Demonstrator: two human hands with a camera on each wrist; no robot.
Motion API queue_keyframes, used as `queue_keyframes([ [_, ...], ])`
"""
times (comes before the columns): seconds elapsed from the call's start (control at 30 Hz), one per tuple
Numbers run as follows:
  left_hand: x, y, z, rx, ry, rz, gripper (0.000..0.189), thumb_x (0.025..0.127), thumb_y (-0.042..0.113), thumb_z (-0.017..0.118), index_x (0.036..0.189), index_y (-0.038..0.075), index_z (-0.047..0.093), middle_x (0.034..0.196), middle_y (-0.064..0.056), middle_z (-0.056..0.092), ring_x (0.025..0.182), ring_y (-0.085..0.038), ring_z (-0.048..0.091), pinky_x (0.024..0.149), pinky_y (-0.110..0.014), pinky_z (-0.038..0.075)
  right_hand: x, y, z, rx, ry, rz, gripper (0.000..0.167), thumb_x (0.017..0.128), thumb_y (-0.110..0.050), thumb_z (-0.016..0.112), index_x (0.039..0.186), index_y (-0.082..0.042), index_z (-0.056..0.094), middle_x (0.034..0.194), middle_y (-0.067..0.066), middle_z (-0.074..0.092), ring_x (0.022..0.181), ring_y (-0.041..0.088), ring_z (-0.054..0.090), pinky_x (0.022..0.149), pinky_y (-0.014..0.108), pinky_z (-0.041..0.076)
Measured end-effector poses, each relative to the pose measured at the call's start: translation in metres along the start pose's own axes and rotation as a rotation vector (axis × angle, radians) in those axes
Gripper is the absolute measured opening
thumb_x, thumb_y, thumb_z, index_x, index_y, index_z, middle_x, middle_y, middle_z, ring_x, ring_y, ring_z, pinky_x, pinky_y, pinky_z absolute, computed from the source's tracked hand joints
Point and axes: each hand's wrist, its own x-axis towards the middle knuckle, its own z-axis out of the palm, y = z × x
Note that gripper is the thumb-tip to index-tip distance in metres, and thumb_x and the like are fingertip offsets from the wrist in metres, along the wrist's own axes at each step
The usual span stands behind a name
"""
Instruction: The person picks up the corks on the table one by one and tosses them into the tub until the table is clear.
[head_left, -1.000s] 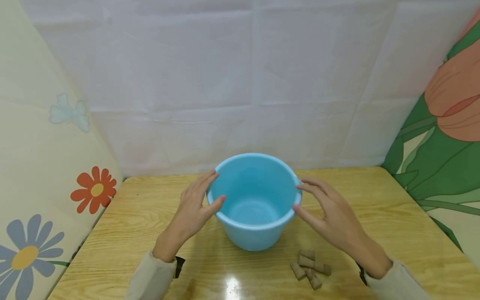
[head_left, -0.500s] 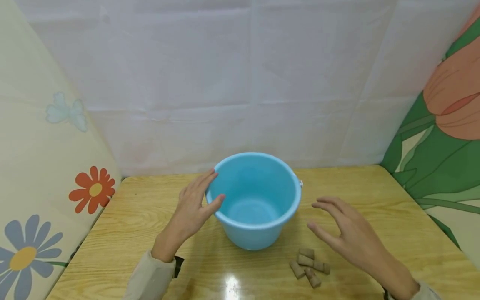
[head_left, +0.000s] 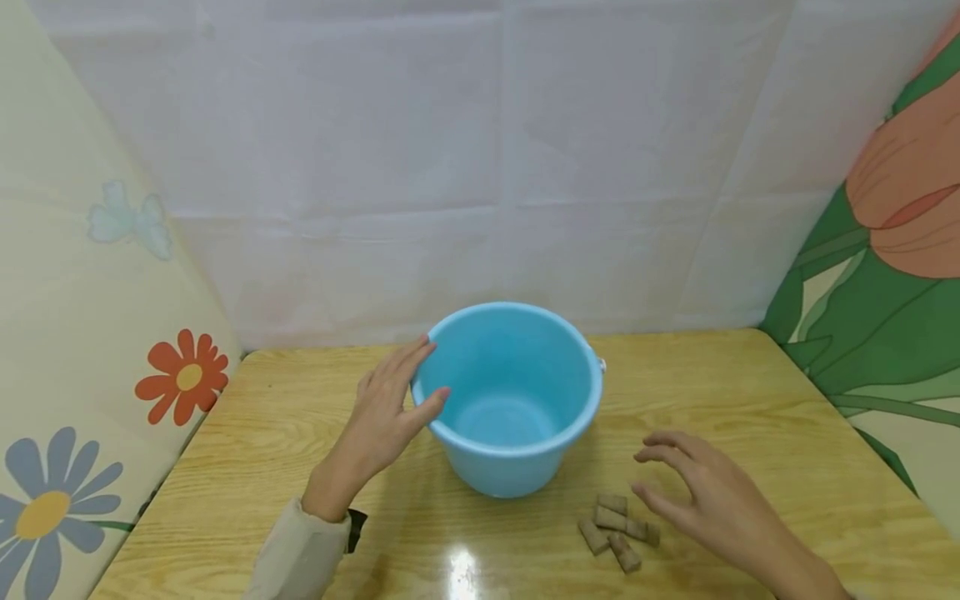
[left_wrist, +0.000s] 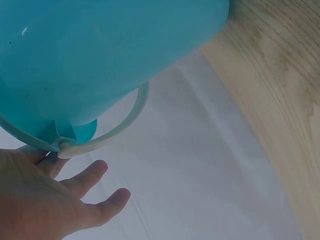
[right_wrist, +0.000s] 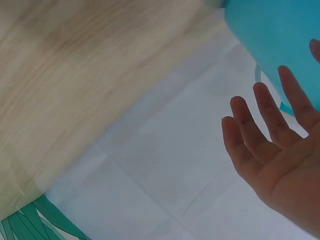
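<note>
A light blue plastic bucket (head_left: 504, 479) stands upright on the wooden table, its inside bare. My left hand (head_left: 375, 425) holds its left rim, the thumb over the edge. In the left wrist view, two fingers of the left hand (left_wrist: 45, 195) reach behind the rim beside the handle joint, while two others stay loose outside. My right hand (head_left: 716, 500) hovers apart from the bucket at the right, fingers spread and slightly bent, holding nothing. Several small brown roll-shaped pieces (head_left: 611, 518) lie left of it; their exact kind is unclear.
The bucket's pale handle (left_wrist: 120, 127) hangs along its far side. A white sheet (head_left: 495, 167) hangs behind the wooden table (head_left: 285, 467). Flower-patterned panels flank it at the left (head_left: 75, 333) and right (head_left: 885, 333).
My right hand has let go of the bucket's right rim and moved right and toward me, near the brown pieces. The left hand and the bucket have stayed in place.
</note>
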Motion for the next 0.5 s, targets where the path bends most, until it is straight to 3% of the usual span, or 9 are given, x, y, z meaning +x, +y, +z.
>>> queue_keyframes([
  [0.23, 0.001, 0.0, 0.0, -0.005, 0.002, 0.003, 0.065, 0.096, 0.044, 0.058, 0.153, 0.018, 0.04, 0.161, -0.001, 0.034, 0.15, -0.032, 0.027, 0.112, -0.065, 0.018, -0.008, 0.007, 0.004, 0.0, -0.087, 0.026, 0.025, 0.08, -0.037, 0.082, 0.099, -0.023, 0.074, 0.117, 0.002, 0.068, 0.103, 0.029, 0.066, 0.081, 0.053, 0.054],
  [0.5, 0.001, 0.0, -0.001, -0.004, 0.003, -0.001, 0.065, 0.096, 0.045, 0.057, 0.153, 0.019, 0.04, 0.162, 0.0, 0.033, 0.15, -0.031, 0.027, 0.112, -0.065, 0.018, -0.018, 0.014, 0.01, 0.0, -0.131, 0.018, 0.024, 0.075, -0.034, 0.085, 0.094, -0.027, 0.073, 0.113, -0.002, 0.067, 0.101, 0.025, 0.066, 0.081, 0.05, 0.055],
])
